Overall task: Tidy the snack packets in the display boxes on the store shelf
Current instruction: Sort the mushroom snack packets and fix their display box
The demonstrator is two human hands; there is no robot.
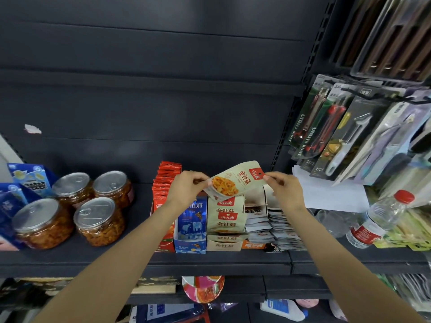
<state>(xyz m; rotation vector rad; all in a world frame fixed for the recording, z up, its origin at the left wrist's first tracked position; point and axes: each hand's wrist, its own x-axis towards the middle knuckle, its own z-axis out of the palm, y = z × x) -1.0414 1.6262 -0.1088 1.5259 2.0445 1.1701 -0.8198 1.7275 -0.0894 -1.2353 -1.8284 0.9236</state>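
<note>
A beige snack packet (235,180) with a red label and a photo of orange food hangs tilted above the display boxes. My left hand (186,186) pinches its lower left corner and my right hand (283,186) pinches its upper right corner. Right below stands a beige display box (224,245) holding more of the same packets. To its left are a blue box (191,243) and a red box (163,243) with a row of red packets (166,180). To its right, white and grey packets (277,227) lie stacked in low boxes.
Several foil-lidded jars (98,220) stand on the dark shelf (210,259) at the left, beside blue cartons (28,178). A water bottle (380,217) lies at the right. Packaged knives and peelers (338,136) hang on hooks at the upper right.
</note>
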